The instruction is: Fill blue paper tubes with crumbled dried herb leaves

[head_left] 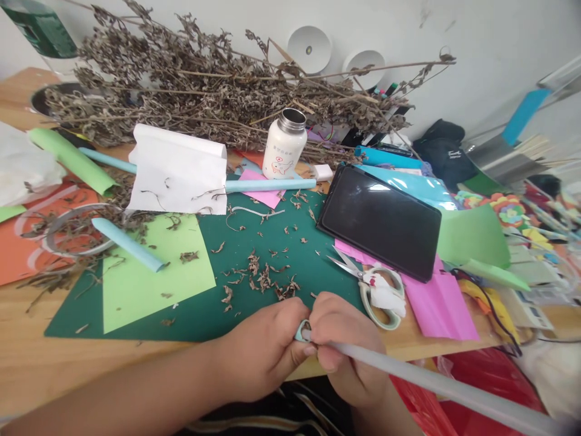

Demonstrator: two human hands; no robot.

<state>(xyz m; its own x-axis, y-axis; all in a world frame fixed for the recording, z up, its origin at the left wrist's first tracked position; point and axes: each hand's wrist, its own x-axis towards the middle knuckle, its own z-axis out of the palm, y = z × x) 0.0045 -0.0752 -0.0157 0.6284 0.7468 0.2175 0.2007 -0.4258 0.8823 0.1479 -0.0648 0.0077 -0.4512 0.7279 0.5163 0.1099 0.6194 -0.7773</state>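
My left hand (263, 348) and my right hand (342, 345) meet at the table's near edge, both closed around the end of a long pale blue rolled paper tube (436, 384). The tube runs from my fingers down to the lower right. My left fingertips pinch its open end (302, 330), and my right hand wraps the tube just behind it. Scissors (374, 284) with pale green handles lie just beyond my right hand on pink paper (436, 303).
A dark green cutting mat (254, 242) carries dried leaf crumbs and a light green sheet (149, 275). Behind it lie a black tablet (381, 221), a white bottle (284, 145), a white folded paper (179, 169), rolled blue tubes (129, 245) and a heap of dried branches (204, 85).
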